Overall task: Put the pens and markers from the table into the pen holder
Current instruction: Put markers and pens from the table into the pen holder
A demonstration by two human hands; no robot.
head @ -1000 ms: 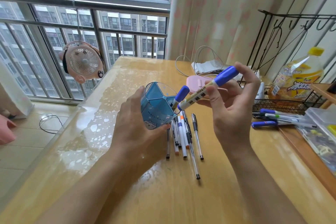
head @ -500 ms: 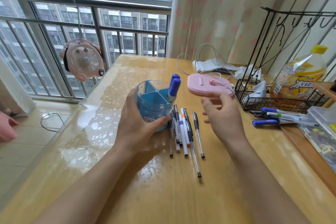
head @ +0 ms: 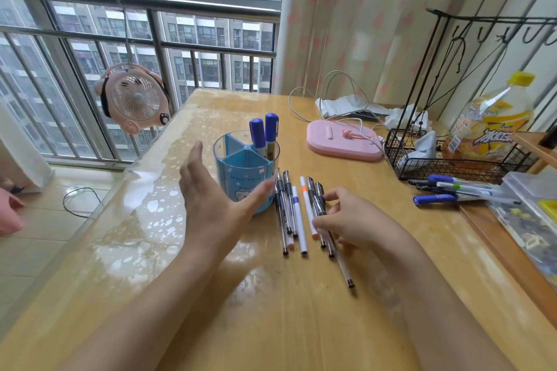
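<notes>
A blue see-through pen holder (head: 245,173) stands upright on the wooden table (head: 271,295). Two blue-capped markers (head: 265,132) stick out of its back compartment. My left hand (head: 211,202) is open beside the holder: the thumb touches its front and the fingers are spread off its left side. Just right of the holder, several pens (head: 294,214) lie side by side, black ones and white ones. My right hand (head: 355,220) is down on the right end of this row, thumb and forefinger pinched on the black pens (head: 316,200), which still lie flat.
A pink stand (head: 343,141) with a white cable sits behind the pens. A black wire basket (head: 452,166), a yellow bottle (head: 494,126), more markers (head: 437,199) and a clear plastic box (head: 530,205) fill the right side. A pink fan (head: 132,99) hangs by the left edge.
The marker my right hand held now stands in the holder. The holder went from tilted to upright, my left hand loosened off it, and my right hand dropped onto the pens.
</notes>
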